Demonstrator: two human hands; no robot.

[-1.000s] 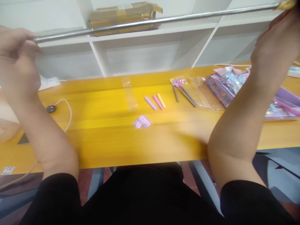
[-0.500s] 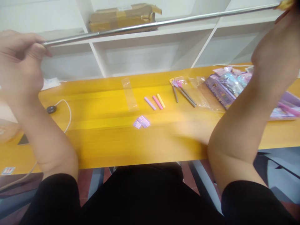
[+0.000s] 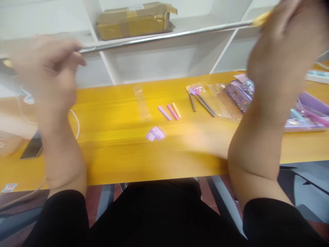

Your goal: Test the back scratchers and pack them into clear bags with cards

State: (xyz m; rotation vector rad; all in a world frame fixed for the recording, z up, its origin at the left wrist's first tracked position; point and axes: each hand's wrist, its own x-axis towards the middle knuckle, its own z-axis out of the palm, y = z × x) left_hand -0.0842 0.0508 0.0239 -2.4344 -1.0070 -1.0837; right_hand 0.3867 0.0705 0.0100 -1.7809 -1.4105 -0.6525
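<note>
Both my hands are raised close to the camera and hold a thin shiny metal rod [image 3: 164, 35] that runs across the view. My left hand [image 3: 48, 68] is closed round its left part. My right hand [image 3: 280, 51] grips the right end, where a yellow tip [image 3: 259, 20] shows. Both hands are blurred by motion. Below them on the yellow table [image 3: 123, 157] lie three small sticks, purple, pink and yellow [image 3: 170, 112], a small purple paper piece [image 3: 155, 133], and an empty clear sleeve [image 3: 142, 103].
Metal forks with coloured heads [image 3: 199, 99] lie beside clear wrapping and purple packaged sets [image 3: 303, 113] at the right. A phone [image 3: 32, 148] and a white cable [image 3: 75, 120] lie at the left. White shelves behind hold a cardboard box [image 3: 133, 19].
Both hands have moved inward toward the middle, so less of the rod shows between them. The left end has dropped slightly and the phone at the left is now uncovered.
</note>
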